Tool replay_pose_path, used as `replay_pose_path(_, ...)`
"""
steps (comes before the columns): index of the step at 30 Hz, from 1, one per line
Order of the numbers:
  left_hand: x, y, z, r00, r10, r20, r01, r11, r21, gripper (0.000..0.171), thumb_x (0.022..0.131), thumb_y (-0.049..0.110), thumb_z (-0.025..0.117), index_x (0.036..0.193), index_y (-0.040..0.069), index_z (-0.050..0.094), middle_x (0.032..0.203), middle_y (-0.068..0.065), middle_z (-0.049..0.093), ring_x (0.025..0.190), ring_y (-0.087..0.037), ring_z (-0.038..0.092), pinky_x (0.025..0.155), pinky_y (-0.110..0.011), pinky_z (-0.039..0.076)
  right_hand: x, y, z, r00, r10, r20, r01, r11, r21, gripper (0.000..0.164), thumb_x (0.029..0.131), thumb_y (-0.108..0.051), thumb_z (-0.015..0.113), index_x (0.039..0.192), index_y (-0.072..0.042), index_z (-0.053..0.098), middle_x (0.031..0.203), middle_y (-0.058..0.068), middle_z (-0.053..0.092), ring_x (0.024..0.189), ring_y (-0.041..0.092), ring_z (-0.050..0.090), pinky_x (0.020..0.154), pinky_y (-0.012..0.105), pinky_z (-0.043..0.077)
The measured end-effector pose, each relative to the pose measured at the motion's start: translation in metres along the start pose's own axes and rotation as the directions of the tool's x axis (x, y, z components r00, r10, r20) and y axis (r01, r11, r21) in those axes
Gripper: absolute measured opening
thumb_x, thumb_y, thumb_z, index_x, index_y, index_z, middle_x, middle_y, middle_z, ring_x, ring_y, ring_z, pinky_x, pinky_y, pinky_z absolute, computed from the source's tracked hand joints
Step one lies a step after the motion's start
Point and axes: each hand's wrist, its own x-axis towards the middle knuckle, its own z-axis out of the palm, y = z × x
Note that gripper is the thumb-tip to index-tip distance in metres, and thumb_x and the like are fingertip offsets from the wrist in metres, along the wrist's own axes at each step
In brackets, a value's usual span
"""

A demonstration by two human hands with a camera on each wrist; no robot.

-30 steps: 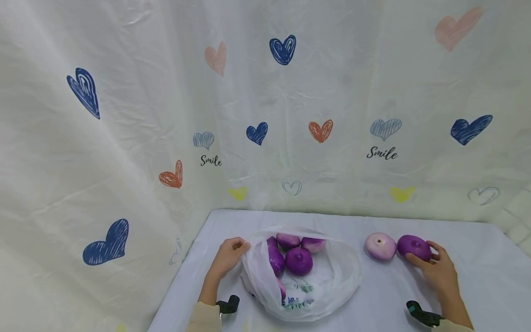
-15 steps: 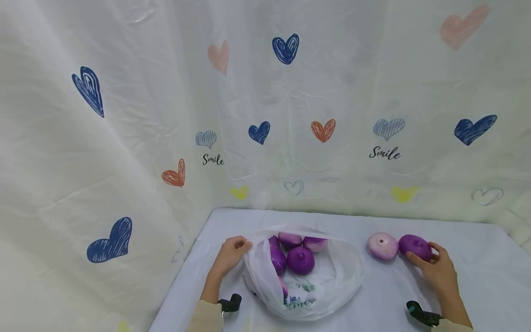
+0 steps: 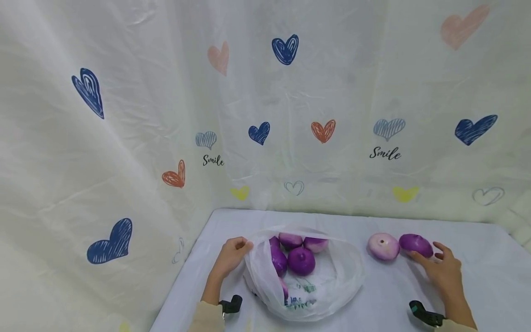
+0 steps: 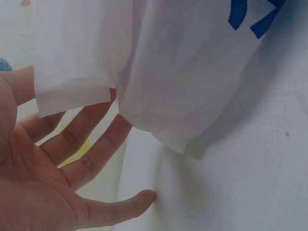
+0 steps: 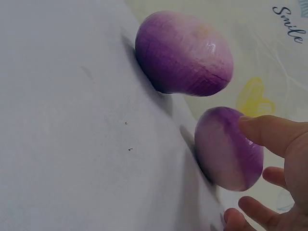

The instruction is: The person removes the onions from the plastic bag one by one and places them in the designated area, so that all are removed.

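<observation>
A white plastic bag lies with its mouth facing up, holding several round purple-and-white vegetables. My left hand pinches the bag's left rim between thumb and forefinger, its other fingers spread behind the plastic in the left wrist view. To the right of the bag, a round purple vegetable touches a paler one. My right hand is beside the purple one, thumb at its near side and fingers spread. In the right wrist view the thumb tip overlaps that vegetable, while the other fingers stand apart from it.
The white-covered table meets a pale curtain printed with hearts and "Smile" at its back and left. A black device is strapped to each wrist.
My right hand has loosened its fingers from the purple vegetable and drawn slightly right. The left hand keeps its pinch on the bag's rim.
</observation>
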Motion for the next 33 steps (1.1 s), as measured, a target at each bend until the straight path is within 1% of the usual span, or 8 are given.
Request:
replay_pose_path(4, 0.000, 0.000, 0.000, 1.000, -0.002, -0.002, 0.002, 1.000, -0.006, 0.027, 0.099, 0.034, 0.067, 0.093, 0.007, 0.069, 0.087, -0.004, 0.065, 0.082, -0.018, 0.054, 0.074, -0.033, 0.045, -0.004, -0.008, -0.006, 0.999, 0.012, -0.048, -0.011, 1.000, 0.026, 0.092, 0.098, -0.048, 0.062, 0.162, -0.002, 0.014, 0.152, 0.042, 0.023, 0.132, 0.058, 0.034, 0.095, 0.062, 0.038)
replay_pose_path(10, 0.000, 0.000, 0.001, 1.000, -0.004, 0.000, 0.004, 1.000, 0.000, 0.028, 0.099, 0.034, 0.067, 0.093, 0.007, 0.069, 0.087, -0.005, 0.066, 0.082, -0.018, 0.055, 0.074, -0.033, 0.046, -0.019, -0.038, -0.018, 0.987, -0.070, -0.147, 0.078, 0.995, 0.054, 0.081, 0.098, -0.039, 0.065, 0.160, -0.005, 0.025, 0.151, 0.035, 0.030, 0.119, 0.047, 0.047, 0.069, 0.024, 0.039)
replay_pose_path(14, 0.000, 0.001, 0.001, 1.000, -0.002, -0.002, 0.002, 1.000, 0.008, 0.027, 0.099, 0.034, 0.067, 0.093, 0.008, 0.070, 0.087, -0.003, 0.066, 0.082, -0.017, 0.055, 0.073, -0.032, 0.046, -0.034, -0.064, -0.020, 0.979, -0.136, -0.151, 0.148, 0.986, 0.075, 0.079, 0.098, -0.041, 0.065, 0.160, -0.009, 0.028, 0.152, 0.030, 0.032, 0.116, 0.039, 0.047, 0.066, 0.017, 0.037)
replay_pose_path(17, -0.001, 0.001, 0.001, 1.000, 0.001, -0.003, -0.001, 1.000, 0.018, 0.026, 0.099, 0.034, 0.067, 0.093, 0.009, 0.070, 0.087, -0.003, 0.066, 0.081, -0.017, 0.055, 0.072, -0.032, 0.046, -0.045, -0.081, -0.017, 0.963, -0.236, -0.131, 0.248, 0.964, 0.090, 0.078, 0.098, -0.042, 0.065, 0.160, -0.010, 0.029, 0.148, 0.027, 0.038, 0.107, 0.016, 0.052, 0.067, 0.013, 0.040)
replay_pose_path(21, -0.002, 0.001, 0.000, 1.000, -0.005, -0.004, 0.005, 1.000, 0.028, 0.026, 0.100, 0.034, 0.066, 0.094, 0.009, 0.070, 0.089, -0.003, 0.066, 0.083, -0.018, 0.055, 0.073, -0.033, 0.045, -0.064, -0.104, -0.008, 0.908, -0.409, -0.088, 0.416, 0.905, 0.090, 0.070, 0.099, -0.038, 0.065, 0.156, -0.010, 0.035, 0.141, 0.023, 0.048, 0.092, -0.014, 0.043, 0.070, 0.005, 0.041)
replay_pose_path(23, -0.003, 0.001, -0.001, 1.000, -0.009, -0.005, 0.010, 0.999, 0.032, 0.026, 0.099, 0.035, 0.067, 0.093, 0.010, 0.070, 0.089, -0.003, 0.067, 0.083, -0.018, 0.055, 0.073, -0.033, 0.045, -0.071, -0.113, -0.003, 0.870, -0.488, -0.070, 0.493, 0.865, 0.095, 0.066, 0.099, -0.035, 0.067, 0.154, -0.010, 0.039, 0.134, 0.014, 0.055, 0.094, -0.017, 0.044, 0.073, 0.005, 0.041)
replay_pose_path(28, -0.002, 0.000, 0.000, 1.000, -0.006, -0.002, 0.006, 0.999, 0.031, 0.026, 0.099, 0.035, 0.067, 0.093, 0.009, 0.070, 0.089, -0.003, 0.067, 0.083, -0.017, 0.055, 0.073, -0.032, 0.045, -0.086, -0.130, 0.014, 0.770, -0.638, -0.008, 0.633, 0.763, 0.131, 0.059, 0.098, -0.026, 0.069, 0.149, -0.011, 0.045, 0.125, 0.003, 0.057, 0.101, -0.011, 0.052, 0.080, 0.004, 0.043)
replay_pose_path(33, -0.001, 0.001, 0.000, 1.000, 0.005, -0.004, -0.005, 1.000, 0.027, 0.025, 0.099, 0.033, 0.067, 0.093, 0.010, 0.070, 0.089, -0.003, 0.067, 0.083, -0.017, 0.055, 0.072, -0.032, 0.045, -0.099, -0.144, 0.036, 0.682, -0.729, 0.067, 0.713, 0.682, 0.163, 0.054, 0.098, -0.020, 0.070, 0.147, -0.014, 0.048, 0.124, 0.010, 0.060, 0.102, -0.002, 0.059, 0.083, 0.010, 0.048)
